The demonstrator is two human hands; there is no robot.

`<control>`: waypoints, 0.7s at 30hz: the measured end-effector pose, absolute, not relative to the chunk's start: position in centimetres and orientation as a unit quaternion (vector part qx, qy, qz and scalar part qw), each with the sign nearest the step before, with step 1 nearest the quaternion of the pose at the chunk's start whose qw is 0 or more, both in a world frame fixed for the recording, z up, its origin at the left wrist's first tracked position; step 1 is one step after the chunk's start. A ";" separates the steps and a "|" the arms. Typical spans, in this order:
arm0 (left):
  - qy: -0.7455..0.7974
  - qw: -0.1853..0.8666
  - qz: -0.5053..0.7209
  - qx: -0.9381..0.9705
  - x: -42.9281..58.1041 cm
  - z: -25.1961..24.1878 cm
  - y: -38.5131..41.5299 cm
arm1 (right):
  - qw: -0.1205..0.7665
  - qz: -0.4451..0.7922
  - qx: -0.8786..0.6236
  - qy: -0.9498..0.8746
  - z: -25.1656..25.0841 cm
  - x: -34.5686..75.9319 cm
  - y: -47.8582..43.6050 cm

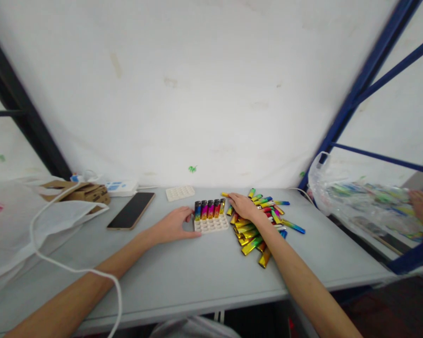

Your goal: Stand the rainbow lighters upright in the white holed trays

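"What's it all resting on?"

"A grey tabletop (pixel 183 277), with a white bag (pixel 10 244) at the left end and a loose pile (pixel 252 232) of shiny lighters right of centre."

"And the hands?"

"The left hand (pixel 172 225) is spread, thumb at the front left corner of a tray (pixel 211 226), fingers by its left end; it seems to be steadying it. The right hand (pixel 245 205) reaches across the far left part of the pile, its fingers drawn in."

"Is it on anything?"

"A yellow lighter (pixel 224 194) juts from the fingertips. It looks pinched, though the knuckles hide most of the grip."

"How far along is the tray?"

"Five upright lighters (pixel 210 210) stand along its back row, the rightmost tilted a little. The rows in front show bare holes."

"So which step is this?"

"Loading, I'd judge, around the end of that first row. The next move calls for turning the lighter upright and lining it up with a free hole, while the left hand keeps the tray from sliding."
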State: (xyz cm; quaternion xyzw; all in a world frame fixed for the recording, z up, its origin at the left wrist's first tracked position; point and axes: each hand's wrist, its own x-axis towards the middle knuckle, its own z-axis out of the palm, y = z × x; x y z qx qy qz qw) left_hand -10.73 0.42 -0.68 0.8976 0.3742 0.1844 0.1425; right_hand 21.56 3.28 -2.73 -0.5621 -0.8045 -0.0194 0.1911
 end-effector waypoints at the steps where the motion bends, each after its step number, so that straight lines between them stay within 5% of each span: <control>1: 0.374 0.143 0.186 0.897 -10.7 -0.7 0.4 | 0.187 -0.007 -0.571 -0.799 -2.7 21.5 3.4; 11: 0.376 0.140 0.175 0.899 -10.8 -0.6 0.4 | 0.212 0.021 -0.557 -0.802 -1.5 21.5 2.7; 21: 0.374 0.140 0.176 0.900 -10.9 -0.8 0.6 | 0.474 0.116 -0.526 -0.697 0.4 22.0 1.4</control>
